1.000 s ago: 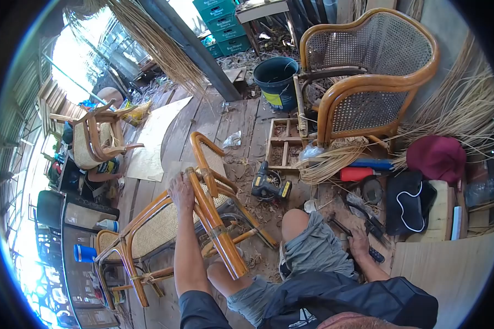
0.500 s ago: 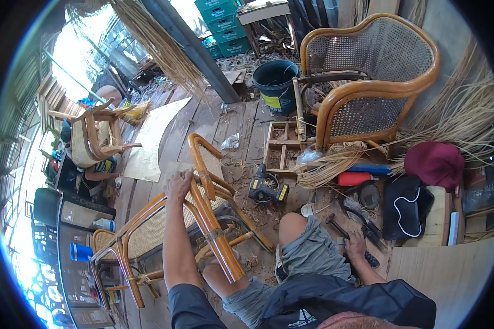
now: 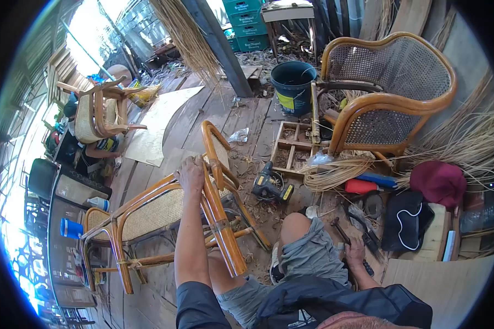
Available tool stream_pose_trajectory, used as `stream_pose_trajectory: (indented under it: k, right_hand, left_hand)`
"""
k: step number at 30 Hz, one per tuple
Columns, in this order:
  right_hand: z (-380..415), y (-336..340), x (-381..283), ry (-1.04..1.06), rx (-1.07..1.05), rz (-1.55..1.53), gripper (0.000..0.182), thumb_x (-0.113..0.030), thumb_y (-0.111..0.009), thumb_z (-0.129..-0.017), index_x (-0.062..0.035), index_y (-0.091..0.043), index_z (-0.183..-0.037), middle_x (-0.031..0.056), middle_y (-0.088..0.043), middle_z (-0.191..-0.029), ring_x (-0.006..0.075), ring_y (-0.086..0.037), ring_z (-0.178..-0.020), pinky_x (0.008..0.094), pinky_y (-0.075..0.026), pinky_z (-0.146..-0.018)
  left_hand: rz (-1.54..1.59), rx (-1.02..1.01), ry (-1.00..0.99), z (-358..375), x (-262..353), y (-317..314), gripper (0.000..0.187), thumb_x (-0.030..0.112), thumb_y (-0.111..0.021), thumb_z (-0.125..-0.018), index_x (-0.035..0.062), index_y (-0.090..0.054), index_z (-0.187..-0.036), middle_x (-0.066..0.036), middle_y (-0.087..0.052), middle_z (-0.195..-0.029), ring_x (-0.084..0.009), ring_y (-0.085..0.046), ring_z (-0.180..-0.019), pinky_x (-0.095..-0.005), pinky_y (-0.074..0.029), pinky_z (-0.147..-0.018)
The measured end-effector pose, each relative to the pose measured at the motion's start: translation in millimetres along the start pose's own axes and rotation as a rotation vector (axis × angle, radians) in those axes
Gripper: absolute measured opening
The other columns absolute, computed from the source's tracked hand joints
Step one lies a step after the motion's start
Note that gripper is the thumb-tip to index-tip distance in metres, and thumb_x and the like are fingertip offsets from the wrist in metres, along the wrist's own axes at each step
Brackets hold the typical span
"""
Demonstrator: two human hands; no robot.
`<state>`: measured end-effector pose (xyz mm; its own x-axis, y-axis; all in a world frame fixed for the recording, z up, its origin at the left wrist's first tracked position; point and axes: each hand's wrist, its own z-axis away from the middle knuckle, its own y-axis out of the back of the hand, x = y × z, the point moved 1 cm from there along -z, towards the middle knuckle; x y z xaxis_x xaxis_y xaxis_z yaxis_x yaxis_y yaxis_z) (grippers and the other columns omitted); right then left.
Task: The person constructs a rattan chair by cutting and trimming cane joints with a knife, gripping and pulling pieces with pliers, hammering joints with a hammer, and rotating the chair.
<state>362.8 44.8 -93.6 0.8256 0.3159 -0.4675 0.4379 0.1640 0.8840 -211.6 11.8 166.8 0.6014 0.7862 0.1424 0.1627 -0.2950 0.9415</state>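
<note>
My left hand [image 3: 191, 174] grips the upper rail of a rattan chair [image 3: 220, 219] lying on its side in front of me, its fingers bent over the frame. The chair has woven cane panels [image 3: 153, 215], and its near end leans across my left knee. Beside my right knee, my right hand [image 3: 355, 250] is closed round a hammer [image 3: 342, 231] low over the floor. The hammer's head points away from me, and its black grip shows below the hand.
A cordless drill [image 3: 271, 185] lies ahead, near a wooden divided tray [image 3: 292, 147]. Beyond are a dark bucket [image 3: 293, 88] and another cane chair [image 3: 392, 98]. A maroon cap [image 3: 438, 183] and black cloth [image 3: 405, 219] lie right. A person's arm [image 3: 100, 153] shows far left.
The camera view has shifted, moving most surroundings right in the picture. The held chair has tilted slightly, its far end shifting left. Both hands keep their hold.
</note>
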Motion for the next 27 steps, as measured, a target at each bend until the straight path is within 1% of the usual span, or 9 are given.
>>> stream_pose_trajectory:
  k: [5,8,11,14,17,21,22,25,27]
  right_hand:
    - [0.6,-7.5,6.9,0.06,0.084,0.023,0.035,-0.015,-0.063,-0.076,-0.0037,-0.059,-0.109,0.019,-0.06,-0.103,0.0402,-0.051,-0.105,0.046,-0.041,-0.093]
    - [-1.0,-0.5,2.6,-0.043,-0.055,-0.058,0.038,-0.016,-0.062,-0.077,-0.003,-0.059,-0.112,0.0209,-0.057,-0.116,0.0402,-0.048,-0.116,0.0471,-0.037,-0.1]
    - [-1.7,-1.5,4.8,-0.044,-0.058,-0.078,0.037,-0.014,-0.063,-0.076,-0.0028,-0.059,-0.111,0.0207,-0.058,-0.113,0.0408,-0.05,-0.113,0.046,-0.038,-0.1]
    - [-2.7,-3.0,6.5,0.0,-0.031,-0.072,0.037,-0.013,-0.063,-0.076,-0.0027,-0.058,-0.111,0.0203,-0.058,-0.108,0.0413,-0.051,-0.108,0.0457,-0.04,-0.096]
    - [-3.1,0.7,0.1,0.07,0.063,-0.081,0.033,-0.012,-0.063,-0.076,-0.0053,-0.059,-0.108,0.0185,-0.06,-0.095,0.0394,-0.053,-0.094,0.0464,-0.042,-0.084]
    - [-3.6,1.0,2.3,-0.015,-0.043,-0.063,0.036,-0.014,-0.062,-0.077,-0.0023,-0.057,-0.111,0.0203,-0.058,-0.103,0.0404,-0.053,-0.101,0.0461,-0.042,-0.09]
    - [-3.9,-1.2,4.8,-0.027,-0.042,-0.048,0.036,-0.015,-0.062,-0.078,-0.0021,-0.057,-0.111,0.0208,-0.058,-0.104,0.0403,-0.053,-0.102,0.046,-0.041,-0.091]
    - [-7.4,-6.5,10.6,-0.038,-0.083,-0.026,0.036,-0.019,-0.06,-0.083,0.0012,-0.057,-0.112,0.0242,-0.057,-0.11,0.0416,-0.052,-0.106,0.0463,-0.04,-0.092]
    - [-7.5,-8.9,13.9,-0.038,-0.094,-0.01,0.037,-0.022,-0.059,-0.084,0.0021,-0.057,-0.112,0.0249,-0.058,-0.109,0.0417,-0.052,-0.104,0.0455,-0.04,-0.091]
  left_hand:
    - [0.032,0.066,0.009,19.2,2.9,4.7,0.053,0.042,-0.043,-0.093,-0.0021,-0.053,-0.121,-0.02,-0.052,-0.127,-0.0362,-0.044,-0.122,-0.0483,-0.032,-0.102]
    - [0.04,0.061,0.03,27.7,-1.1,-1.7,0.059,0.04,-0.044,-0.092,-0.006,-0.046,-0.129,-0.025,-0.042,-0.137,-0.04,-0.035,-0.13,-0.0482,-0.028,-0.107]
    - [0.044,0.069,0.021,38.2,3.0,6.0,0.059,0.039,-0.046,-0.092,-0.0065,-0.045,-0.129,-0.025,-0.042,-0.137,-0.0412,-0.035,-0.13,-0.0483,-0.027,-0.108]
    - [0.105,0.036,-0.027,56.1,3.3,14.3,0.06,0.038,-0.049,-0.091,-0.0072,-0.044,-0.13,-0.025,-0.04,-0.137,-0.042,-0.034,-0.129,-0.0491,-0.025,-0.109]
    - [0.217,0.099,-0.165,74.9,-17.5,-2.0,0.06,0.037,-0.052,-0.09,-0.0076,-0.043,-0.129,-0.025,-0.04,-0.137,-0.043,-0.034,-0.129,-0.0503,-0.026,-0.108]
    - [0.093,-0.214,-0.252,94.0,-16.7,40.3,0.059,0.034,-0.054,-0.09,-0.0093,-0.043,-0.128,-0.027,-0.044,-0.133,-0.0443,-0.033,-0.129,-0.0463,-0.029,-0.108]
    - [0.181,-0.285,-0.285,97.2,-17.0,59.0,0.06,0.035,-0.055,-0.09,-0.0096,-0.043,-0.128,-0.027,-0.044,-0.134,-0.0432,-0.036,-0.128,-0.0441,-0.029,-0.108]
    - [0.36,-0.23,-0.241,114.8,-33.9,65.1,0.056,0.033,-0.054,-0.091,-0.0091,-0.045,-0.126,-0.029,-0.047,-0.129,-0.0449,-0.041,-0.123,-0.0419,-0.033,-0.105]
    - [0.554,-0.181,-0.073,131.6,-44.0,71.7,0.056,0.037,-0.049,-0.094,-0.0087,-0.046,-0.126,-0.028,-0.051,-0.126,-0.0418,-0.048,-0.117,-0.0406,-0.035,-0.103]
